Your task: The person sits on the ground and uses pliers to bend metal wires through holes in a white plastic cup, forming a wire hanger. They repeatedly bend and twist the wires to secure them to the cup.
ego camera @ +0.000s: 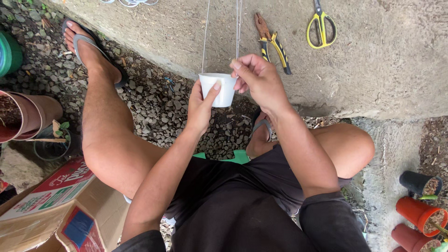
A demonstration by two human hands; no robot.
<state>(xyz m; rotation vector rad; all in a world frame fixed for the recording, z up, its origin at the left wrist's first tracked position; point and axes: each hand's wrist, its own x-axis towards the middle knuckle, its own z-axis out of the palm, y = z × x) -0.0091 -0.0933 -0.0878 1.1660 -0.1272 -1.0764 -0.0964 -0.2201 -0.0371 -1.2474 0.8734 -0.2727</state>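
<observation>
My left hand grips the small white plastic pot by its wall, thumb on the rim. My right hand is pinched narrow at the rim, on one of the thin wires, I think. The pot hangs mid-air over gravel. Risk: the pinch slips and the wire pops free, tilting the pot. Wire ends run out of frame; attachment is hidden by my fingers. Yellow-handled pliers and yellow scissors lie on the concrete slab.

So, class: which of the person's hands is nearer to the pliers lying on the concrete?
Right. The right hand is at the white cup's rim, just below the pliers; the left hand holds the cup's far side.
</observation>
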